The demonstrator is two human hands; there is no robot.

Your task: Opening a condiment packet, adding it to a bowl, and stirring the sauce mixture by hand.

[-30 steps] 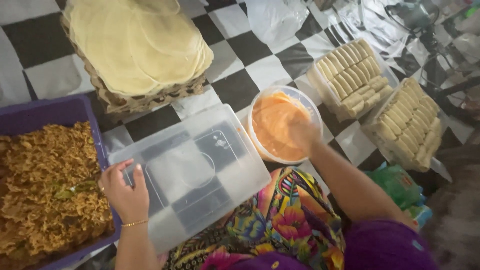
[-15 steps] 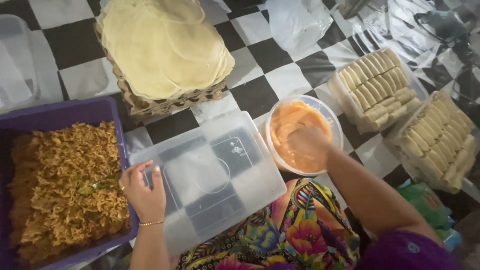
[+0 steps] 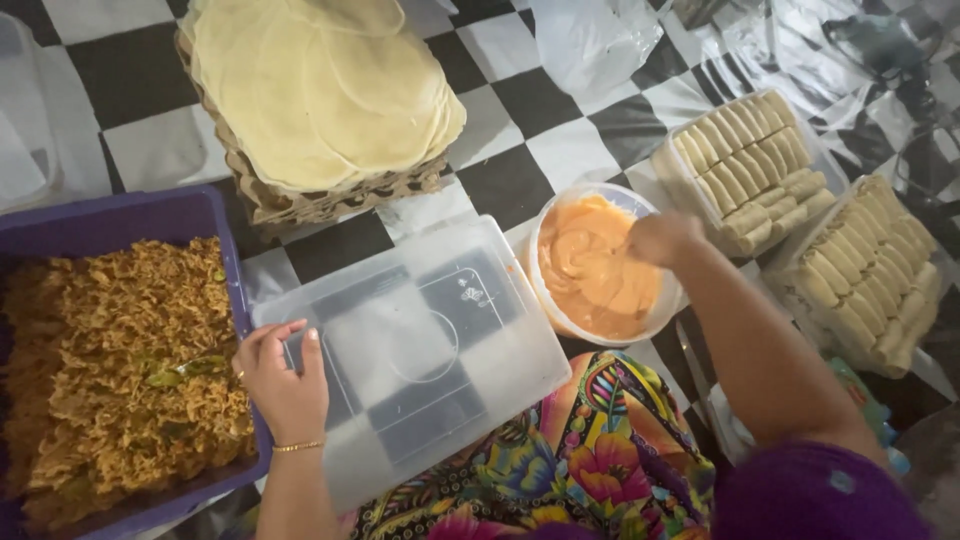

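My left hand (image 3: pixel 283 379) rests flat, fingers spread, on the left part of a clear plastic lid (image 3: pixel 430 340) lying in front of me. My right hand (image 3: pixel 662 238) is over the right rim of a round white bowl (image 3: pixel 545 225) of orange sauce (image 3: pixel 590 270), fingers curled down into it; whether it holds anything is hidden. A purple tray (image 3: pixel 215 215) full of shredded orange-brown filling (image 3: pixel 120 370) sits just left of my left hand.
A woven basket (image 3: pixel 300 205) stacked with pale round wrappers (image 3: pixel 320 85) stands at the back. Two clear containers of rolled wrappers (image 3: pixel 745 165) (image 3: pixel 865 270) lie on the right. The floor is black-and-white checkered. A clear plastic bag (image 3: pixel 595 40) lies at the back.
My right hand has shifted from the middle of the sauce bowl to its right side. My left hand stays on the lid. The view has drifted slightly.
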